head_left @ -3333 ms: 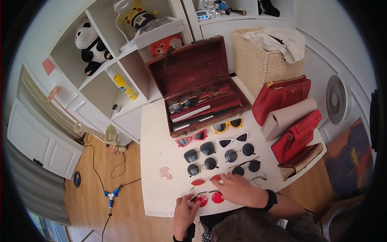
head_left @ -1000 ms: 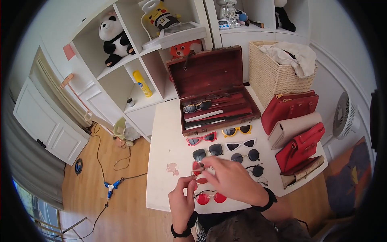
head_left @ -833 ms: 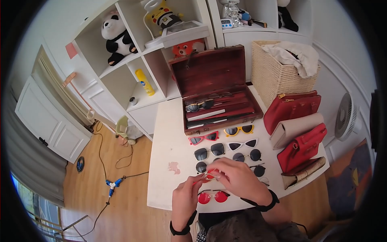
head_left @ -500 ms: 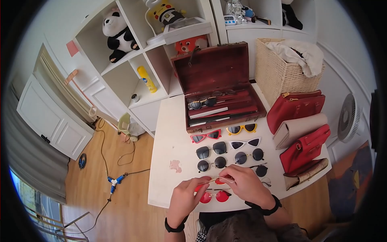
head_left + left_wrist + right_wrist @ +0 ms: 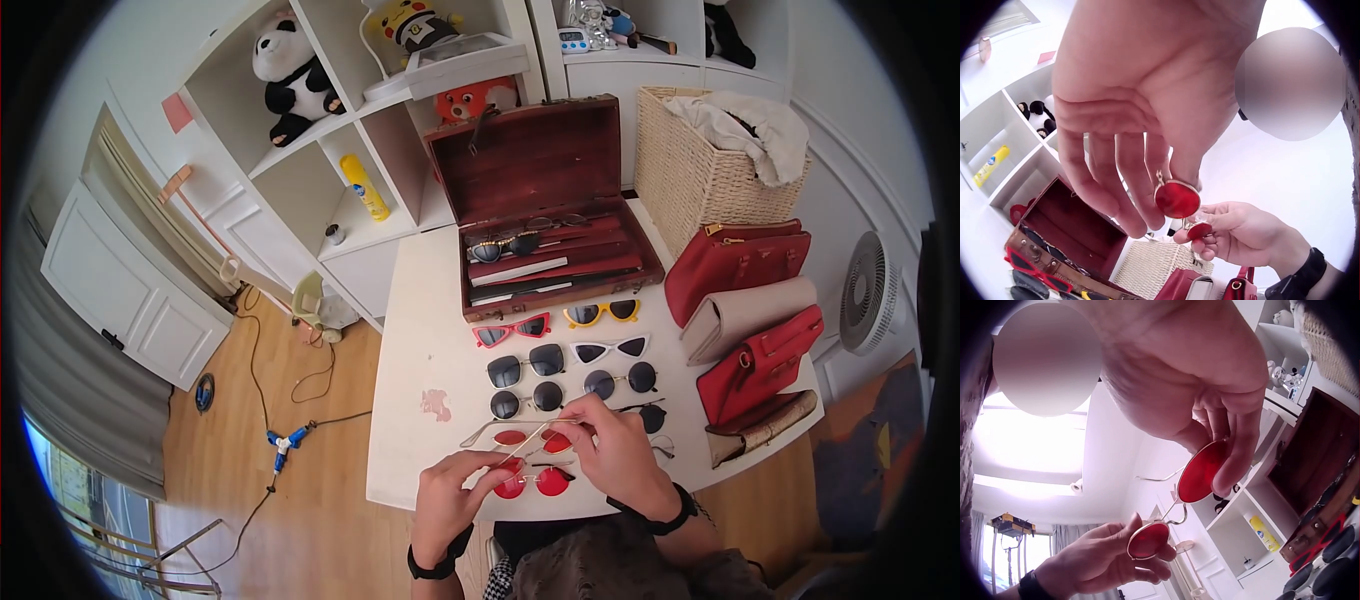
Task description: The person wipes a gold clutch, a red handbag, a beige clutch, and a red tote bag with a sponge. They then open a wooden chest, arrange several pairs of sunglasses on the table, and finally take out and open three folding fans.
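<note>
Both hands hold a pair of gold-rimmed sunglasses with red lenses [image 5: 1202, 472] over the front of the table. My left hand [image 5: 446, 500] pinches one end of the frame, beside a lens, between thumb and fingers. At the other end my right hand [image 5: 620, 455] grips the frame, with a finger across the lens in the right wrist view. Thin gold temples stick out between the hands. Below on the table are round red-lensed sunglasses [image 5: 551, 482], close by the left fingertips. Oval red lenses [image 5: 509, 437] show just beyond them, partly overlapped by the held temples.
Dark-lensed, white-framed [image 5: 610, 349], yellow-framed [image 5: 601, 313] and red-framed sunglasses [image 5: 512, 330] lie in rows. Behind them an open wooden case [image 5: 540, 165] holds more glasses. Red and beige bags [image 5: 750, 320] line the right side, with a wicker basket [image 5: 700, 190] behind.
The hands have come together above the table with the red-lensed sunglasses between them. More recently they have drawn slightly apart, and the gold temples have turned and spread into view.
</note>
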`<action>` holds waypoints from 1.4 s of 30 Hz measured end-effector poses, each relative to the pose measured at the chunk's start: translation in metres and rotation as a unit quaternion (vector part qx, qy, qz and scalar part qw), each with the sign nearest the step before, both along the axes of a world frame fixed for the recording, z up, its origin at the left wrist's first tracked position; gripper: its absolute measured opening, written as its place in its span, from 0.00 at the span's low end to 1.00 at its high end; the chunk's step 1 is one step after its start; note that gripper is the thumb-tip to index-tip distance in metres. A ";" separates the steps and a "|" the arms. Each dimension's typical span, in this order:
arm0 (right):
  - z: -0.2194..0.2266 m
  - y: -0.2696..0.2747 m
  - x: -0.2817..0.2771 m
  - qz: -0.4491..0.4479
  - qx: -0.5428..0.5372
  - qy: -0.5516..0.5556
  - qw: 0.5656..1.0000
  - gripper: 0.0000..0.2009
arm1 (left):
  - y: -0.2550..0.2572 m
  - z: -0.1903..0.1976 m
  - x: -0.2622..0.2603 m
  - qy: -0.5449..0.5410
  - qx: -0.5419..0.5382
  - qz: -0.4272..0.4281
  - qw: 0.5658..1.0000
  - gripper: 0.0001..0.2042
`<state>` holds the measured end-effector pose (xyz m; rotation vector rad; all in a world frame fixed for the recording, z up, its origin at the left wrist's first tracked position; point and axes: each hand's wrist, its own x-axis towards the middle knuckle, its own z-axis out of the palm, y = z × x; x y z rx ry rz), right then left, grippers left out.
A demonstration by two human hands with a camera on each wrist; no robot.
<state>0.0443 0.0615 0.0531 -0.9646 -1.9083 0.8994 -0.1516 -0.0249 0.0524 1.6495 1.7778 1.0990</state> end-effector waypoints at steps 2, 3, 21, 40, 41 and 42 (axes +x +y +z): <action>-0.003 0.000 0.000 0.001 0.010 0.027 1.000 0.07 | 0.000 -0.002 0.001 0.014 0.012 -0.016 1.000 0.05; -0.003 -0.001 0.000 0.002 0.010 0.027 1.000 0.07 | 0.001 -0.007 0.000 0.014 0.007 -0.004 1.000 0.05; -0.012 -0.003 -0.003 0.019 -0.033 0.131 0.991 0.08 | -0.001 -0.021 0.002 -0.067 0.144 0.147 0.976 0.05; 0.004 0.011 0.000 0.138 0.019 -0.182 0.973 0.09 | -0.011 -0.012 -0.018 -0.013 0.170 0.077 0.982 0.06; 0.005 0.011 -0.002 0.143 0.031 -0.209 0.967 0.09 | -0.013 -0.010 -0.023 -0.001 0.119 0.064 0.991 0.07; 0.006 0.012 -0.004 0.149 0.043 -0.235 0.959 0.10 | -0.014 -0.010 -0.025 0.011 0.068 0.050 0.996 0.08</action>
